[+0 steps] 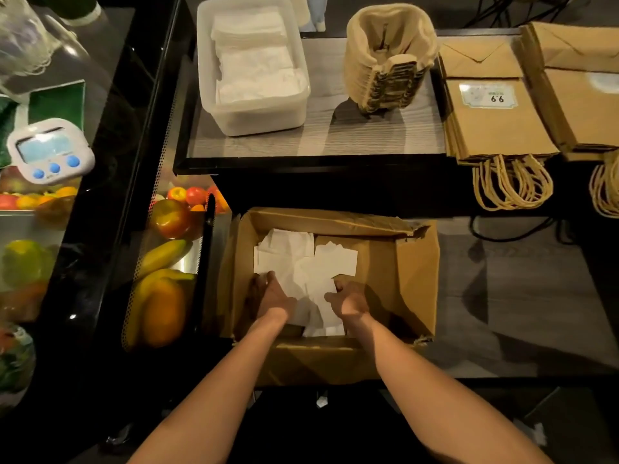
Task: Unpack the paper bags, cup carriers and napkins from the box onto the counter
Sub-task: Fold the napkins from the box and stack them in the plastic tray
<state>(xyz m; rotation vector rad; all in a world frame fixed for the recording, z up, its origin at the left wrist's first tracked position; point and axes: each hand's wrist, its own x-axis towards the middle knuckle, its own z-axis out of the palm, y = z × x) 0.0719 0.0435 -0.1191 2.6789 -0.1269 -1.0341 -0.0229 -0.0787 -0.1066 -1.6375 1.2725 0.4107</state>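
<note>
Counter (pixel 335 139) edge crops paper bags (pixel 589 95); hands' fingertips hide among napkins (pixel 301 262).

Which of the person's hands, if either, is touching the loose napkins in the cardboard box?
Touching, both. The head view shows the left hand and right hand resting on the napkins inside the box, with no gap visible.

Loose white napkins (pixel 301 262) litter the open box (pixel 415 262)

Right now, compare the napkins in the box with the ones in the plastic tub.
The napkins in the cardboard box lie loose and scattered at odd angles; the napkins in the plastic tub are stacked fairly neatly. Both hands, left hand and right hand, rest on the box ones; nobody touches the tub ones. Both are white.
</note>
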